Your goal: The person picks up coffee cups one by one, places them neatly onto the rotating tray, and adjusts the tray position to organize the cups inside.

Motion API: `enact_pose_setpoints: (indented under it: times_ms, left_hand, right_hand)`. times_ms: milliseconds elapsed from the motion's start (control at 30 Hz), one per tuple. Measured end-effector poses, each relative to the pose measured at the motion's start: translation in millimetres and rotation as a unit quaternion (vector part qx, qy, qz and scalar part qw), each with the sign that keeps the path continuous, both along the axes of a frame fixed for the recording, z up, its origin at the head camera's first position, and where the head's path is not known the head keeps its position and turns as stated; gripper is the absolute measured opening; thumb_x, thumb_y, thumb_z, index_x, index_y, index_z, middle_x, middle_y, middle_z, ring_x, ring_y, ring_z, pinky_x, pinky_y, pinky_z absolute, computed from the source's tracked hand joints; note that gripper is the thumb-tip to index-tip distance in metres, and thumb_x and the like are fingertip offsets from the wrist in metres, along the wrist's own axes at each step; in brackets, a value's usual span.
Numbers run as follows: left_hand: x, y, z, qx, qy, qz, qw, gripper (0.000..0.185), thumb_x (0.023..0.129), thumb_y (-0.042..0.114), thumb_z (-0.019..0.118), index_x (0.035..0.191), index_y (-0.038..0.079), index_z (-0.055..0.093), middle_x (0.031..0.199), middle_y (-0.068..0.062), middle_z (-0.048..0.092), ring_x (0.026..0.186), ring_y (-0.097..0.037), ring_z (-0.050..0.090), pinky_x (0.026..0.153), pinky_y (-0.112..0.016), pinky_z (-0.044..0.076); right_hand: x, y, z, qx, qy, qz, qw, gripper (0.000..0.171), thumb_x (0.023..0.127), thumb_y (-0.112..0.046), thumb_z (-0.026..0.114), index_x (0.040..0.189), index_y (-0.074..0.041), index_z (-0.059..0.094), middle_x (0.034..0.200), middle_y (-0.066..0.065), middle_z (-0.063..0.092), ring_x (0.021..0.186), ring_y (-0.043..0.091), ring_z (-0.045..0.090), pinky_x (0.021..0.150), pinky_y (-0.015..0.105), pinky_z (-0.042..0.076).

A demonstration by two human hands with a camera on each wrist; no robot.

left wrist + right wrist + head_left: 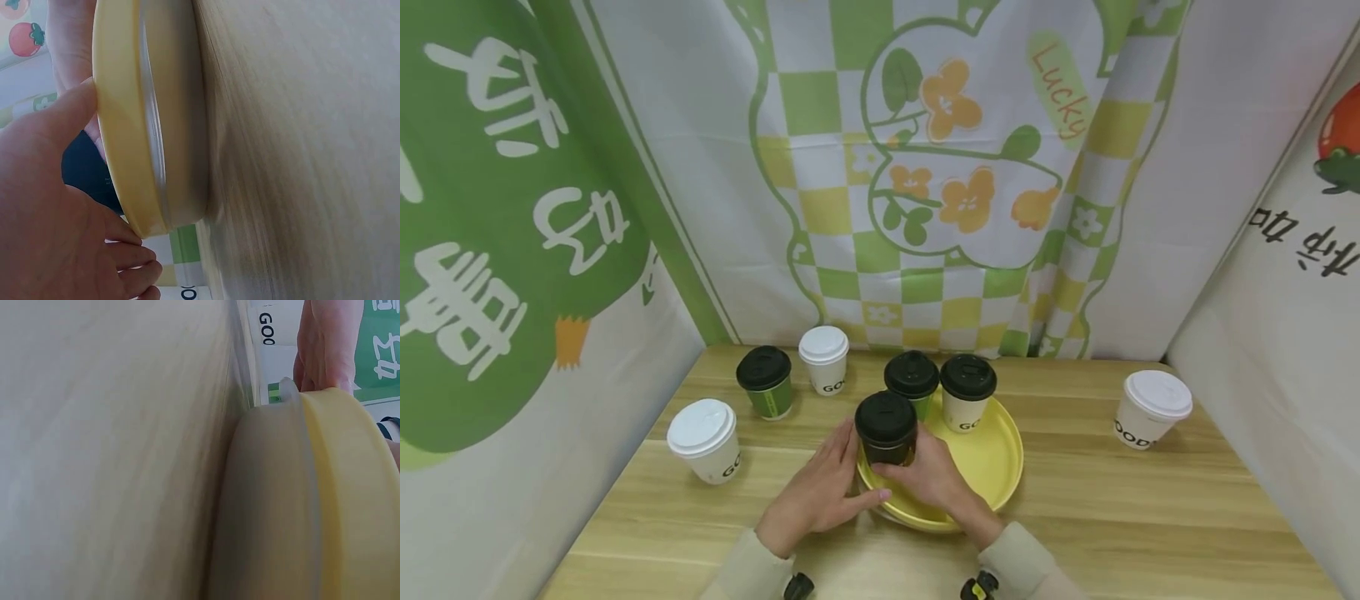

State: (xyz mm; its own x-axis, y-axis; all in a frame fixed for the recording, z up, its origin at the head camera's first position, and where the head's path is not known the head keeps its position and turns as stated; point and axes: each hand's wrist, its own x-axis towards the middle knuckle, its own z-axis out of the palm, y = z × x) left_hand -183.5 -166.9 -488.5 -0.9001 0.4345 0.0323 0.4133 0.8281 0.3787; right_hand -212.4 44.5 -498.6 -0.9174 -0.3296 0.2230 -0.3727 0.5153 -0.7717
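Observation:
A paper coffee cup with a black lid and dark body [885,421] is at the left part of a round yellow plate [1000,475]. My right hand [931,471] holds this cup from the right, thumb across its near side. My left hand [820,492] lies along the plate's left edge beside the cup, fingers fairly straight. In the left wrist view its thumb [81,103] touches the plate's yellow rim [122,125]. Farther back on the plate are a green cup with a black lid [912,377] and a white cup with a black lid [967,396].
On the wooden table [1112,517], a white-lidded cup [703,442] stands at left, with a green black-lidded cup [766,383] and another white-lidded cup [824,360] behind it. One more white-lidded cup [1152,408] is at far right. Printed curtains [955,167] enclose the table.

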Motion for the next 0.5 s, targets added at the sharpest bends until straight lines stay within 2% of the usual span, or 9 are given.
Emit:
enact_pose_setpoints:
  times_ms: [133,267,400,500]
  left_hand:
    - [-0.4,0,1.2,0.0,0.0,-0.004,1.0,0.11,0.1,0.067,0.057,0.167,-0.005,0.009,0.173,-0.033,0.012,0.162,-0.047,0.021,0.13,-0.059,0.029]
    - [-0.5,0,2.0,0.003,-0.003,-0.002,1.0,0.111,0.099,0.068,0.057,0.167,-0.006,0.01,0.173,-0.032,0.012,0.162,-0.046,0.021,0.13,-0.059,0.03]
    - [0.0,1,2.1,0.002,-0.009,0.001,1.0,0.111,0.099,0.069,0.057,0.167,-0.006,0.011,0.174,-0.031,0.011,0.162,-0.046,0.021,0.131,-0.058,0.029]
    - [-0.4,-1,2.2,-0.002,-0.006,-0.002,1.0,0.111,0.099,0.07,0.056,0.166,-0.007,0.011,0.174,-0.031,0.011,0.162,-0.046,0.02,0.131,-0.057,0.029]
  right_hand:
    - [1.1,6,2.8,0.023,-0.011,0.011,1.0,0.074,0.085,-0.029,0.091,0.146,-0.01,0.054,0.14,0.015,0.068,0.129,0.034,0.067,0.107,0.053,0.057]
    - [5.0,20,7.5,0.033,-0.035,-0.003,0.999,0.078,0.086,-0.035,0.089,0.148,-0.004,0.054,0.145,0.022,0.065,0.135,0.041,0.063,0.112,0.059,0.053]
    - [15.6,42,15.0,0.03,-0.038,-0.029,0.998,0.083,0.088,-0.04,0.087,0.15,0.003,0.052,0.146,0.027,0.062,0.135,0.045,0.061,0.113,0.06,0.052]
    - [26.0,62,24.3,0.021,-0.032,-0.043,0.998,0.082,0.09,-0.04,0.085,0.151,0.002,0.051,0.15,0.023,0.061,0.138,0.042,0.06,0.115,0.057,0.051]
